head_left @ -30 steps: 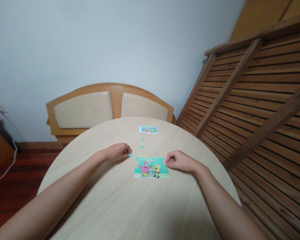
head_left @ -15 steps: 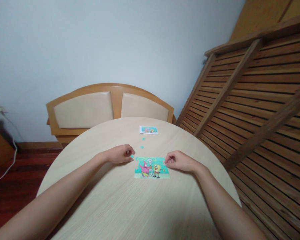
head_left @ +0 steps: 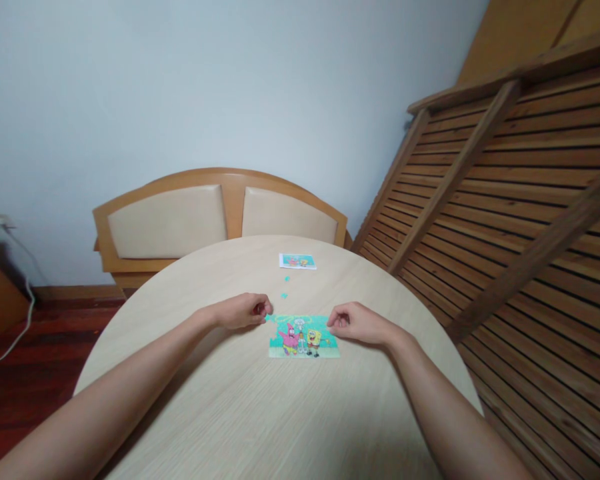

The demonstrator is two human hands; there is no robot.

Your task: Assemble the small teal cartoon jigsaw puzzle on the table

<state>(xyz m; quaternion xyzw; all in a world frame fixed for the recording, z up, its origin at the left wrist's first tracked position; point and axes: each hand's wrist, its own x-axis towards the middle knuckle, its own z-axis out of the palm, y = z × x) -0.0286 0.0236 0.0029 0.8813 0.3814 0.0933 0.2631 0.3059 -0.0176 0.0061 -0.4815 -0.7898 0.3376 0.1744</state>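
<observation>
A mostly joined jigsaw puzzle (head_left: pixel 300 340) with cartoon figures on a turquoise ground lies flat on the round table (head_left: pixel 260 407). At its upper left corner, my left hand (head_left: pixel 245 311) has thumb and fingers closed around a small turquoise puzzle piece (head_left: pixel 269 319), partly hidden by the fingertips. My right hand (head_left: pixel 357 323) rests at the upper right edge of the puzzle, its fingers curled together and touching it. Two loose turquoise pieces, a nearer piece (head_left: pixel 284 295) and a farther piece (head_left: pixel 287 279), lie beyond the puzzle.
A small picture card (head_left: pixel 299 261) with the same cartoon scene lies near the table's far side. Behind the table stands a padded wooden headboard (head_left: pixel 234 207) against the wall. A slatted wooden frame (head_left: pixel 480 180) leans at the right. A white cable (head_left: pixel 29 313) hangs at the left.
My left hand has shifted slightly right, bringing the small piece to the puzzle's upper left corner, and its fingers have drawn closer together. The right hand stays nearly in place.
</observation>
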